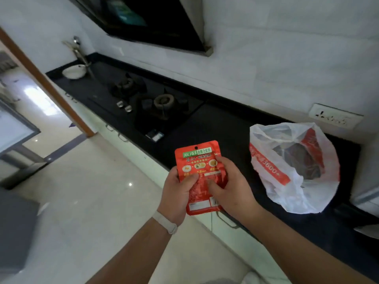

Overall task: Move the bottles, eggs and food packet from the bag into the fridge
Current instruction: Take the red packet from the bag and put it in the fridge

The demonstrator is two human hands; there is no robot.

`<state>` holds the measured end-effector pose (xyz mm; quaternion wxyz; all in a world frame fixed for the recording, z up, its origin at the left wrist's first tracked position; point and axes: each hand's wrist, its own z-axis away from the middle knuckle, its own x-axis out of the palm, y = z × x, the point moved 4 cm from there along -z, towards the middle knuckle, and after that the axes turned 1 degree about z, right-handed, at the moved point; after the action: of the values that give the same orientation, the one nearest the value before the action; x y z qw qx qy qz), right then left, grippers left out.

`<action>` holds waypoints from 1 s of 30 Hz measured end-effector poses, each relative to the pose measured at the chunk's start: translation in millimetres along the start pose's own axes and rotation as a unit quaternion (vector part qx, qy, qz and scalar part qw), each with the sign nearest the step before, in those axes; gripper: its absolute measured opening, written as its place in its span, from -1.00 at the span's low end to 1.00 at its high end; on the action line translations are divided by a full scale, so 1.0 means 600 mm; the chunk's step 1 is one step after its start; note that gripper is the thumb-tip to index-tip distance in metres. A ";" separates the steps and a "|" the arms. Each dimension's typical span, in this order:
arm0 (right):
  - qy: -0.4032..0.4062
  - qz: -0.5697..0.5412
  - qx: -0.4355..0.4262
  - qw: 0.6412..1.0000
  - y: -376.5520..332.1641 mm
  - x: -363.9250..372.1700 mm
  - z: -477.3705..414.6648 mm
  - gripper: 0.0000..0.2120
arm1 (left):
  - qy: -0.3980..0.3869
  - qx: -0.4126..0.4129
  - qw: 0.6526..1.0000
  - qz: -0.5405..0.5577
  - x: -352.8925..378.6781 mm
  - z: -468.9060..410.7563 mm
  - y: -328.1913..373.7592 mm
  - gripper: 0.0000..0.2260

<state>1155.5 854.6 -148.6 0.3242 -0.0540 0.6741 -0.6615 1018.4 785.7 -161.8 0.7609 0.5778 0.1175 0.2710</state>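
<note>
A: Where's the pkt rn?

B: The flat red foil food packet [200, 160] is out of the bag. It's held upright in the air just off the front edge of the black stone countertop [215, 124], printed face to the camera. Both hands are on it. The left hand [177, 194] curls round the lower left edge w/ the thumb across the front. The right hand [231, 186] pinches the right side, thumb on the face.

A: How'll it handle?

B: Prob. light, thin & floppy. The film's glossy, so a bit slick. Not fragile, I'd guess. Take it by a side edge or the sealed top strip w/ the hang hole; one hand should do.

A: And the bag?

B: It's a thin, crinkly white plastic bag [295, 193] w/ red print, slumped open toward the countertop's right end, below the wall socket [336, 115]. It's dark inside, so can't tell what's in it. If there are eggs, lift from under, not by the film.
</note>
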 end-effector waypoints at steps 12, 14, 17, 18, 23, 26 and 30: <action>-0.079 -0.034 -0.023 0.996 -0.180 0.420 0.020 -0.54 | 0.121 0.024 0.986 0.116 -0.454 0.075 0.032 -0.76; -0.113 -0.030 -0.037 0.993 -0.207 0.486 0.026 -0.53 | 0.152 0.029 0.979 0.131 -0.522 0.098 0.035 -0.73; -0.164 -0.022 -0.059 0.985 -0.244 0.577 0.035 -0.54 | 0.197 0.047 0.968 0.148 -0.615 0.134 0.039 -0.73; -0.180 -0.016 -0.066 0.981 -0.254 0.606 0.038 -0.54 | 0.214 0.052 0.963 0.152 -0.643 0.146 0.039 -0.74; -0.271 -0.015 -0.088 0.958 -0.295 0.735 0.057 -0.57 | 0.300 0.065 0.937 0.169 -0.755 0.209 0.034 -0.74; -0.326 -0.012 -0.100 0.940 -0.322 0.811 0.071 -0.58 | 0.351 0.071 0.917 0.176 -0.816 0.246 0.031 -0.74; -0.383 -0.009 -0.124 0.915 -0.345 0.897 0.079 -0.59 | 0.411 0.080 0.889 0.184 -0.883 0.278 0.028 -0.73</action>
<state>683.9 519.4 -149.4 0.5424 -0.3496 0.5741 -0.5041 658.5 362.7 -166.1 0.5326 0.4846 0.3328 0.6089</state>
